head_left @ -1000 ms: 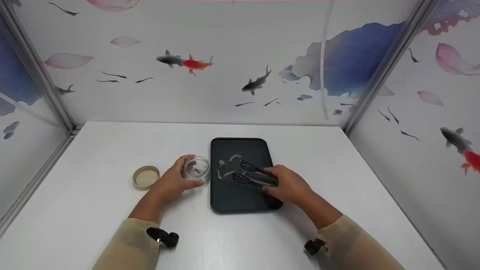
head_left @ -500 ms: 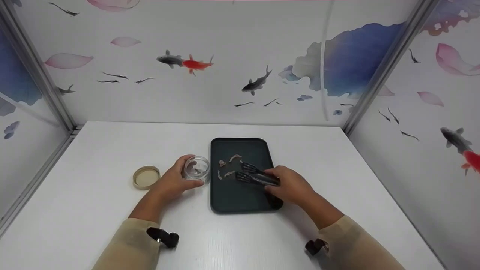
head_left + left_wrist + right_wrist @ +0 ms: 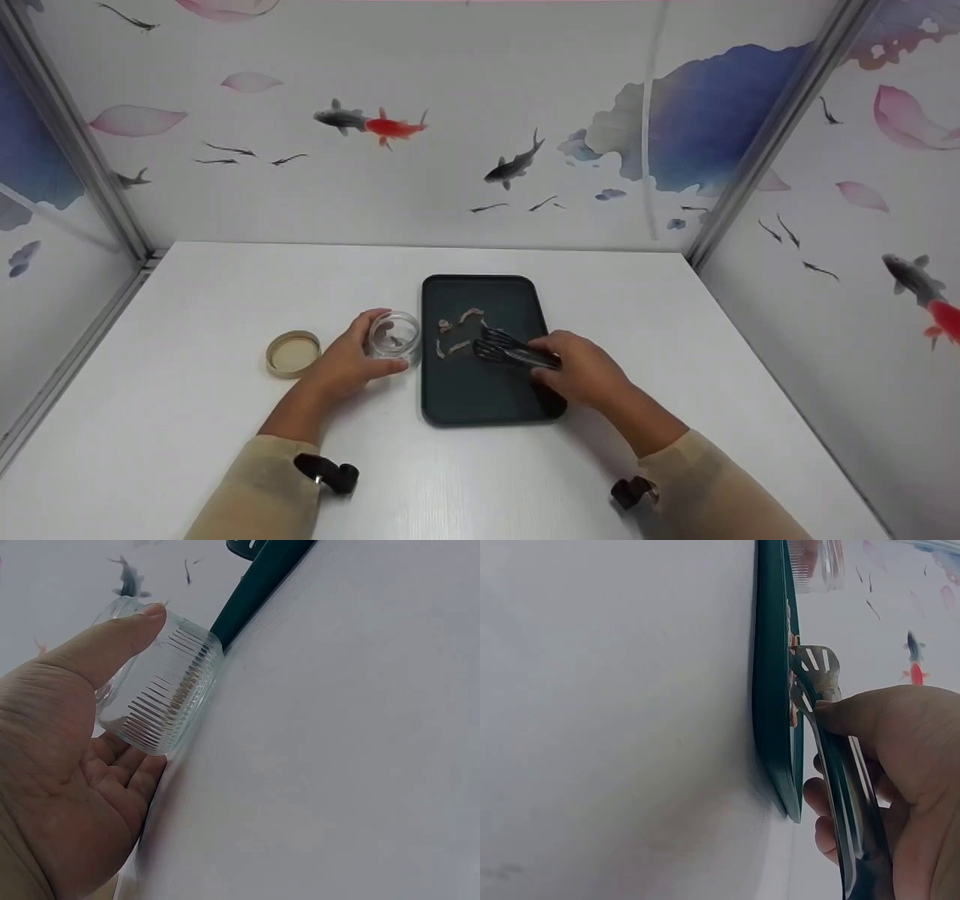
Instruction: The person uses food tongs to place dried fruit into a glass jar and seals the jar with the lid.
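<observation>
My left hand holds a clear glass jar, thumb on one side and fingers on the other. The jar stands upright beside the tray's left edge, with a little brownish material showing through its ribbed wall in the left wrist view. My right hand grips a pair of black tongs with slotted heads, held low over the dark green tray. Several small, curved brownish dried pieces lie on the tray just left of the tongs' heads. In the right wrist view those heads stand close together at the pieces.
A round tan lid lies on the white table, left of the jar and close to my left forearm. Panels printed with fish and petals border the table at the back and sides.
The tongs' heads have come closer together and shifted slightly right, with my right hand moving a little the same way. My left hand and the jar stay in place.
</observation>
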The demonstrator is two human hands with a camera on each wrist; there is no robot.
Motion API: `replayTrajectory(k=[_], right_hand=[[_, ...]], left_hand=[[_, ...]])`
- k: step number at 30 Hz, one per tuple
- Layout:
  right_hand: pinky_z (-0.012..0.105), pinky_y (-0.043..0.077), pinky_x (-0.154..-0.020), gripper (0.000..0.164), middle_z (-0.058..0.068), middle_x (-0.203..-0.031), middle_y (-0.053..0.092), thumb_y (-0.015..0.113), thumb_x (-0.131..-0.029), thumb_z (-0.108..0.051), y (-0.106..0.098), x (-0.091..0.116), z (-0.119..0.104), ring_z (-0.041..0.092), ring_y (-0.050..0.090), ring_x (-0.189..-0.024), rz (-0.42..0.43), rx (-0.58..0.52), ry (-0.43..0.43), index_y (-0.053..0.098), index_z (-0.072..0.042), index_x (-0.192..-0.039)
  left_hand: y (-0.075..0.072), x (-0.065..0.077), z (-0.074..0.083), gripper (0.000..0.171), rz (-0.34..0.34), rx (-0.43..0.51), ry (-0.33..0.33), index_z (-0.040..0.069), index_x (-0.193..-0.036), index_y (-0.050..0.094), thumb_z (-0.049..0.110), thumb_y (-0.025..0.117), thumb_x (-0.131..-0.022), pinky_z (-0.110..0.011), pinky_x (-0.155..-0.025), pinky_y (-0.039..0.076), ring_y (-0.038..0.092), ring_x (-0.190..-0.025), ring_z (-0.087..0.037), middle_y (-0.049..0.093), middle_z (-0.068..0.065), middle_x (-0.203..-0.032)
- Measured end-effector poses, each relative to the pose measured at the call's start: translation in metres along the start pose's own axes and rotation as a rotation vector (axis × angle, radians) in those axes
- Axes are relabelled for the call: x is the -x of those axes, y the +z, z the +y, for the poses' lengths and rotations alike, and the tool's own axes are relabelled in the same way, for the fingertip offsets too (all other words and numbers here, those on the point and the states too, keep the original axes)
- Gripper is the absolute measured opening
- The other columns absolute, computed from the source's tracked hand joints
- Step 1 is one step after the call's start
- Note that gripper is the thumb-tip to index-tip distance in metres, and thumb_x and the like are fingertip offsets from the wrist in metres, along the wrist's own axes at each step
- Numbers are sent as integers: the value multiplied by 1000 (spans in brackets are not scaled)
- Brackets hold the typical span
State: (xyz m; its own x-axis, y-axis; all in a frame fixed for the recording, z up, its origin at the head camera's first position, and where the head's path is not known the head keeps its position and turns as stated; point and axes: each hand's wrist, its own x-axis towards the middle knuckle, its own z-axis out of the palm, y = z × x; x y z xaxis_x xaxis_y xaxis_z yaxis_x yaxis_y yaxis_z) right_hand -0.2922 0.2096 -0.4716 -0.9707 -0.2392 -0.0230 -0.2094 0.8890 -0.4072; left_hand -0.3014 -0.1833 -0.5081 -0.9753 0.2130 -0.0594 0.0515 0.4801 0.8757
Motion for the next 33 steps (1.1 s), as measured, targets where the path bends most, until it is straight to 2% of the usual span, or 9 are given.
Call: replayTrajectory(k=[7, 17, 26, 33], right_hand=[[43, 57, -97, 35, -4, -122, 73, 79, -99, -24, 1, 0, 0, 16, 65, -107, 1, -15, 12, 76, -28, -134], [40, 58, -91, 32, -6, -114, 73, 80, -98, -21, 0, 3, -1, 13, 66, -101, 47, -16, -40, 78, -26, -129], [37, 56, -85, 33, -7, -109, 71, 79, -99, -22, -10, 4, -10, 15, 62, -94, 63, -20, -43, 77, -28, -131], [38, 56, -86, 36, -5, -117, 72, 76, -102, -25, -15, 6, -17, 15, 64, -97, 75, -37, -82, 74, -28, -137]], left_hand=[[0, 0, 0, 100, 2, -9, 2, 34, -163, 32, 50, 90, -84, -54, -126, 33, 43, -153, -30, 48, -8, -164], [0, -1, -1, 102, 0, -16, -6, 35, -164, 31, 50, 91, -83, -56, -129, 31, 39, -158, -31, 43, -7, -169], [0, 0, 0, 101, 8, -13, 5, 34, -164, 33, 50, 91, -83, -56, -129, 31, 40, -157, -32, 43, -9, -169], [0, 0, -1, 100, 7, -7, 0, 34, -163, 33, 49, 92, -83, -56, -129, 31, 40, -157, -32, 44, -8, -168]])
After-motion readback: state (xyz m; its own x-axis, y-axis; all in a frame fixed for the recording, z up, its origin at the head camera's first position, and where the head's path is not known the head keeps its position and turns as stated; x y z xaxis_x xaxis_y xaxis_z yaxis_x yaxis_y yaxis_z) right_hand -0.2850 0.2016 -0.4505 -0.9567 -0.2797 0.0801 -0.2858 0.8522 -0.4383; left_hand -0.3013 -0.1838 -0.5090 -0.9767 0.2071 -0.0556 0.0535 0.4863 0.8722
